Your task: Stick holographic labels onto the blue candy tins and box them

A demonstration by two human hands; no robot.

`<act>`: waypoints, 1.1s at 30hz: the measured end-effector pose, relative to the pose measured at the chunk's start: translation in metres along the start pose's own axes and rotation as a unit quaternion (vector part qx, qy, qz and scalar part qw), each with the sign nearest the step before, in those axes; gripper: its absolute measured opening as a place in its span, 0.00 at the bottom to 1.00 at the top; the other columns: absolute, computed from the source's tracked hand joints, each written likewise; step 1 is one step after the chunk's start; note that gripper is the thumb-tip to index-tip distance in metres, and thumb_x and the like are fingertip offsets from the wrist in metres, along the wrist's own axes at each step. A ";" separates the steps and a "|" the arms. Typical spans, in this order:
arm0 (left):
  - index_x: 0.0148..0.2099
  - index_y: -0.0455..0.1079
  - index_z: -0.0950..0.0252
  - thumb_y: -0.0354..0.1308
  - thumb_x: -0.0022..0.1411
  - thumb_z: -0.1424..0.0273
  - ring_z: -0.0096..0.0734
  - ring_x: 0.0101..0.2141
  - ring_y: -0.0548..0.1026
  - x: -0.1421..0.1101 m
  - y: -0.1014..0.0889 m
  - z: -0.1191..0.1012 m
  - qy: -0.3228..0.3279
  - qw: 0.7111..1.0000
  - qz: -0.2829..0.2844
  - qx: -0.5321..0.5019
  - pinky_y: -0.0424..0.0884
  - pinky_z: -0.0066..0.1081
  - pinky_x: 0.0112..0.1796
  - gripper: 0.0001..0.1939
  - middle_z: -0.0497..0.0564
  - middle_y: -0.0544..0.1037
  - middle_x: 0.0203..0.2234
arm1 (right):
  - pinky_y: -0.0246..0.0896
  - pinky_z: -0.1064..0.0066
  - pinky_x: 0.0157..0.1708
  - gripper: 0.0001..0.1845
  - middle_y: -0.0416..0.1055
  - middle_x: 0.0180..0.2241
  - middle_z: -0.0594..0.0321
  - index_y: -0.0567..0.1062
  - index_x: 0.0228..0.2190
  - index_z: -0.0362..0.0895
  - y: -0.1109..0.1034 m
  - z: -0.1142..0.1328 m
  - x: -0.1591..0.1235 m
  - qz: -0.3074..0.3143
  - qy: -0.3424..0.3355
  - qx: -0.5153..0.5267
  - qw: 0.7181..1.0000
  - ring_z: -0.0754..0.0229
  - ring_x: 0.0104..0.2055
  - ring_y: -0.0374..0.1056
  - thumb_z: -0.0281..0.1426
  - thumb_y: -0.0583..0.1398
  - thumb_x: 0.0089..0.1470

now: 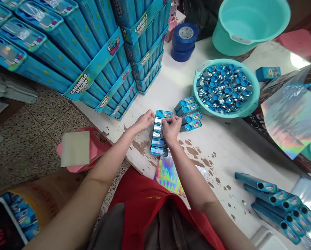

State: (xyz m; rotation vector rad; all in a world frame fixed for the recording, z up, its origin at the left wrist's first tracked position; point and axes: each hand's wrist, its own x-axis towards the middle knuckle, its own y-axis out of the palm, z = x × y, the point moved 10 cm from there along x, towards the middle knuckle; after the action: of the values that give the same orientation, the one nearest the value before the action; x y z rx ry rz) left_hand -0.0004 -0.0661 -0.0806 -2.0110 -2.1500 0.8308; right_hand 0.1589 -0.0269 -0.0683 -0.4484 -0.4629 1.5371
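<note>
A short row of slim blue boxes [159, 151] stands upright on the white table, side by side, with their narrow tops facing up. Shiny clear stickers lie across most of these tops; the farthest top [164, 114] shows a bare round recess. My left hand [144, 121] pinches at the left edge of the row, near a clear sticker [158, 120] on the second top. From the other side my right hand [171, 127] is closed over the same sticker, its fingertips bent down onto the box. The right hand hides part of the row.
Several similar boxes [188, 118] stand just right of the row. Beyond is a turquoise basin [255, 100] of small tins. Tall stacks of blue display cartons [93, 71] rise at left. Blue tape rolls [184, 41], a holographic sheet [168, 173] and more boxes [277, 205] lie around.
</note>
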 end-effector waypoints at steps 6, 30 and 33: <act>0.42 0.68 0.63 0.48 0.62 0.68 0.32 0.37 0.73 -0.021 0.013 0.033 -0.109 0.989 -0.098 0.019 0.67 0.30 0.40 0.10 0.49 0.76 0.32 | 0.58 0.60 0.46 0.11 0.61 0.38 0.58 0.64 0.32 0.46 -0.003 -0.014 -0.002 -0.020 0.028 0.044 0.998 0.55 0.43 0.60 0.32 0.59 0.44; 0.50 0.68 0.70 0.47 0.60 0.81 0.46 0.57 0.63 -0.107 0.235 -0.051 0.046 0.907 0.211 0.360 0.57 0.44 0.55 0.17 0.64 0.68 0.54 | 0.60 0.50 0.48 0.25 0.62 0.45 0.53 0.67 0.50 0.48 -0.145 -0.141 -0.141 0.096 -0.078 -0.174 0.977 0.48 0.49 0.60 0.44 0.59 0.53; 0.50 0.69 0.68 0.48 0.62 0.76 0.44 0.50 0.70 -0.106 0.236 -0.041 0.003 0.904 0.249 0.348 0.62 0.41 0.51 0.15 0.62 0.75 0.46 | 0.61 0.51 0.47 0.26 0.62 0.45 0.51 0.66 0.53 0.47 -0.145 -0.142 -0.148 0.086 -0.084 -0.200 0.972 0.48 0.47 0.60 0.43 0.59 0.54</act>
State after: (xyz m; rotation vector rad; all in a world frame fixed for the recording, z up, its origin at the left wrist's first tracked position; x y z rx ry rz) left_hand 0.2432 -0.1552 -0.1175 -2.1108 -1.0532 1.3920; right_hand 0.3606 -0.1710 -0.1080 -0.6869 -0.8951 1.6590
